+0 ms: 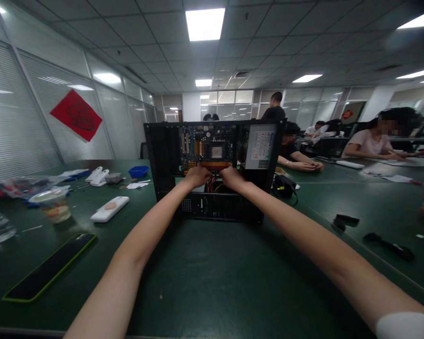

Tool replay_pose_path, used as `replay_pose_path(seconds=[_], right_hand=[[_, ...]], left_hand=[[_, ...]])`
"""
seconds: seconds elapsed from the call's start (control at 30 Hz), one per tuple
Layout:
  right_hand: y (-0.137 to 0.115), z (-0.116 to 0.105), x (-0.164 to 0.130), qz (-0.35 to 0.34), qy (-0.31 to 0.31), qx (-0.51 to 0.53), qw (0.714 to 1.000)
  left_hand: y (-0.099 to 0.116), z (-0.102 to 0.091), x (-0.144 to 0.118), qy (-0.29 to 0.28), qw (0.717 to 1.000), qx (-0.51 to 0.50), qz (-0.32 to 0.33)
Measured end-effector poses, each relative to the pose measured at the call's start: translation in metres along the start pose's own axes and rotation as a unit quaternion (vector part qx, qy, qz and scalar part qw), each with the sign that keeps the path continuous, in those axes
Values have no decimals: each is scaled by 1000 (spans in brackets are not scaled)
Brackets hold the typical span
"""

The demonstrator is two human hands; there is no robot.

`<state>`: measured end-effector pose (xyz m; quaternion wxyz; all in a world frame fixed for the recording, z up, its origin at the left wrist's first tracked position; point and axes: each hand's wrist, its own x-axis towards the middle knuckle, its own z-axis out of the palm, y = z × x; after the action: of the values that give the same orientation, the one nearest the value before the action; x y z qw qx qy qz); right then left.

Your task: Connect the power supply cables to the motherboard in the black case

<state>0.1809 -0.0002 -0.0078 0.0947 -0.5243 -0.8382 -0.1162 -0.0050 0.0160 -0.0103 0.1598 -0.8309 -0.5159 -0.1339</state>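
Observation:
A black computer case (150,160) stands on the green table with its side open. Inside it, a motherboard (207,136) carries a bare square processor (216,152), and a silver power supply (260,146) fills the upper right corner. My left hand (197,177) and my right hand (232,179) reach in at the board's lower edge, at either end of orange-red memory slots (219,166). Fingers on both hands are closed; what they pinch is too small to make out. Below them, coloured cables (217,187) bunch inside the case.
On the left lie a black strip with a green edge (51,268), a white box (110,209), a paper cup (58,207) and a blue tray (139,171). Black cables (388,246) lie to the right. Other people sit along the table's far right side.

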Motion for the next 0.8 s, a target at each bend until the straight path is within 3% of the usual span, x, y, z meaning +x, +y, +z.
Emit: replay_pose_path(seconds=[0.1, 0.2, 0.33, 0.43, 0.57, 0.8], right_hand=[[4, -10, -16, -9, 33, -4, 999], [17, -15, -53, -54, 81, -47, 994], [42, -5, -114, -169, 125, -155, 965], [54, 4, -138, -206, 154, -192, 947], [54, 12, -132, -209, 161, -215, 940], [35, 19, -112, -193, 167, -172, 951]], left_hand=[[-1, -5, -9, 36, 999, -39, -10], [2, -14, -37, 85, 990, -114, -6], [9, -16, -86, 88, 991, -101, 17], [11, -8, -102, 130, 986, -103, 34], [4, 4, -89, 193, 965, -168, -62], [-14, 4, -68, 192, 932, -233, -199]])
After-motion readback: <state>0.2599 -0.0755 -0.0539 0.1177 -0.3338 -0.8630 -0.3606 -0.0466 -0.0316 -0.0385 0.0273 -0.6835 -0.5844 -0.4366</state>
